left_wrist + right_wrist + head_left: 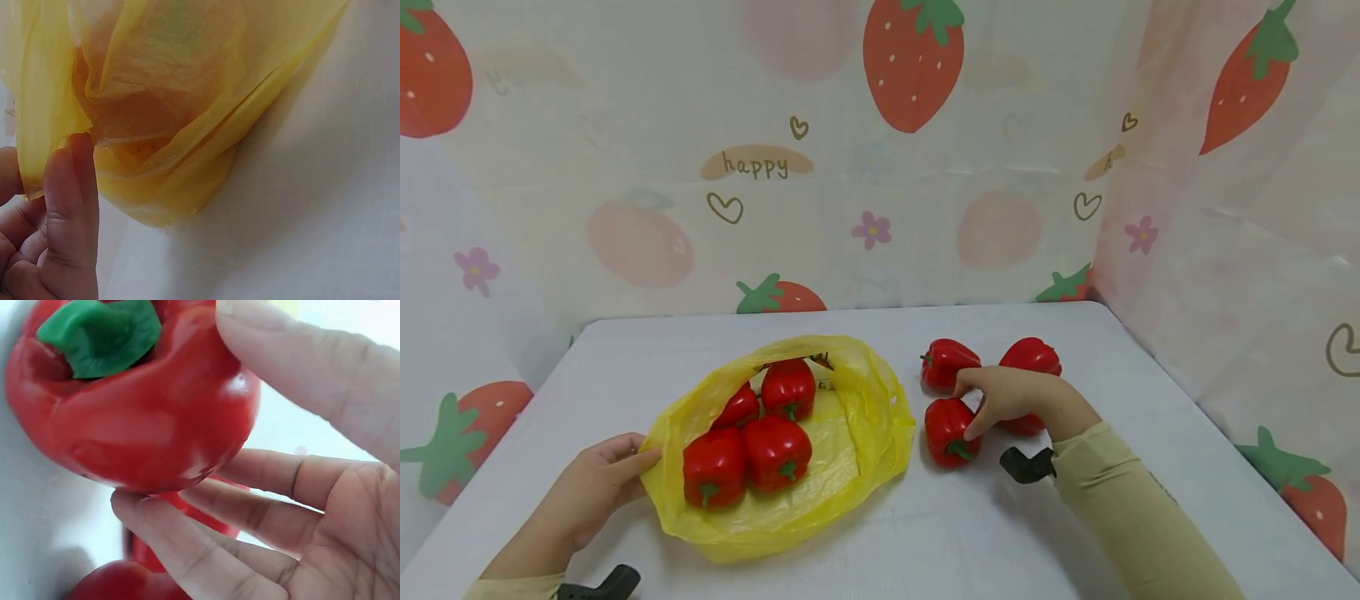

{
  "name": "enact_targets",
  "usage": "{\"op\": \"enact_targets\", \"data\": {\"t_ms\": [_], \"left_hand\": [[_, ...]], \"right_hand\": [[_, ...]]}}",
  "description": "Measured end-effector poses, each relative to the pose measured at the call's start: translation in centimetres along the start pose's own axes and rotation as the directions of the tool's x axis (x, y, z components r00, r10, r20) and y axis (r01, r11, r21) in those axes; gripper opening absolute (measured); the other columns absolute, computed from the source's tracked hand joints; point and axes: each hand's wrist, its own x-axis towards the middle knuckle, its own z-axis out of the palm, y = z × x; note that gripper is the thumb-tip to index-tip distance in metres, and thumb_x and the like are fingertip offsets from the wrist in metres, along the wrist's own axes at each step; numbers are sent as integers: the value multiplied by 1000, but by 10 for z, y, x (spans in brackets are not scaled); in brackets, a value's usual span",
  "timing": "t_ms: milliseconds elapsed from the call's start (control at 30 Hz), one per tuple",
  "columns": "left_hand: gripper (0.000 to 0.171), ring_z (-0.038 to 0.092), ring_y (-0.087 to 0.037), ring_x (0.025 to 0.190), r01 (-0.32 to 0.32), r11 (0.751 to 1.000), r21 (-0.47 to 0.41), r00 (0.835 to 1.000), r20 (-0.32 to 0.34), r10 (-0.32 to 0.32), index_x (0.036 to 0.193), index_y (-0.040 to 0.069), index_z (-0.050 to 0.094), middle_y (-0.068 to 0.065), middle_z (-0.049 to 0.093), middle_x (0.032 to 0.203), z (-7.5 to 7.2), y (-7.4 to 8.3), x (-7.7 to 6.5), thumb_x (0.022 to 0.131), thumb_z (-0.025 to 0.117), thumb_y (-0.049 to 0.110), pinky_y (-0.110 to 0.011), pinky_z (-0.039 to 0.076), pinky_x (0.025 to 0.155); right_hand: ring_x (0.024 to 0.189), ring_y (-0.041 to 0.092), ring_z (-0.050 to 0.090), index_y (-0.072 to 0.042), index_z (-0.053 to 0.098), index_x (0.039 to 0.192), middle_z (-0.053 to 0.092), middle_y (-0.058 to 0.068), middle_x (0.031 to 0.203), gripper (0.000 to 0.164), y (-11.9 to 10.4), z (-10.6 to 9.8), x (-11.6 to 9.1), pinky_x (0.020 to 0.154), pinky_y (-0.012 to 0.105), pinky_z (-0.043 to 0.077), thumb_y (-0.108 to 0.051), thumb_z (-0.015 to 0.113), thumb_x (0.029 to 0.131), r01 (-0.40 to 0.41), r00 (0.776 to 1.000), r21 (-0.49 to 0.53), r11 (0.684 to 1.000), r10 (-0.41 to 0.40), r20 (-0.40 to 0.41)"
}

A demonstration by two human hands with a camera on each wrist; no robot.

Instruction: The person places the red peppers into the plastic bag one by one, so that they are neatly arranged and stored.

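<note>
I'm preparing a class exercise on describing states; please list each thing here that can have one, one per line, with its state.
Yellow bag: open, creased
Bagged peppers: four visible, one partly hidden
Front loose pepper: held, stem attached
Other loose peppers: outside the bag
Left hand: pinching the bag's edge
Right hand: gripping the front loose pepper

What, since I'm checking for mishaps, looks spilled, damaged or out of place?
Nothing stands out. Red peppers sit inside the yellow bag, its edge pinched by the left hand; others are outside it, one gripped by the right hand. No spill or tear shows.
</note>
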Motion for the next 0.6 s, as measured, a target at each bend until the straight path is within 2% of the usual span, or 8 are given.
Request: {"op": "enact_targets", "data": {"t_ms": [300, 467, 600], "left_hand": [[47, 58, -16, 88, 1, 1000, 3, 1000, -3, -1, 114, -2, 52, -6, 58, 106, 0, 0, 0, 89, 57, 38, -28, 53, 78], [47, 58, -16, 88, -6, 1000, 2, 1000, -2, 6, 114, -2, 52, -6, 58, 107, 1, 1, -1, 89, 57, 38, -28, 53, 78], [47, 58, -15, 88, -11, 1000, 4, 1000, -4, 11, 114, -2, 52, -6, 58, 107, 1, 2, -1, 90, 56, 37, -28, 53, 78]], "right_hand": [[105, 23, 47, -21, 50, 112, 48, 1, 123, 56, 14, 3, 2, 76, 36, 52, -27, 81, 66, 34, 999, 96, 995, -35, 16], [95, 21, 55, -19, 49, 115, 50, 2, 121, 59, 17, 6, 1, 76, 33, 51, -27, 81, 67, 89, 995, 133, 987, -94, 36], [91, 17, 56, -23, 49, 122, 51, -1, 115, 64, 19, 11, 0, 76, 31, 50, -30, 80, 67, 100, 994, 106, 989, -105, 43]]}}
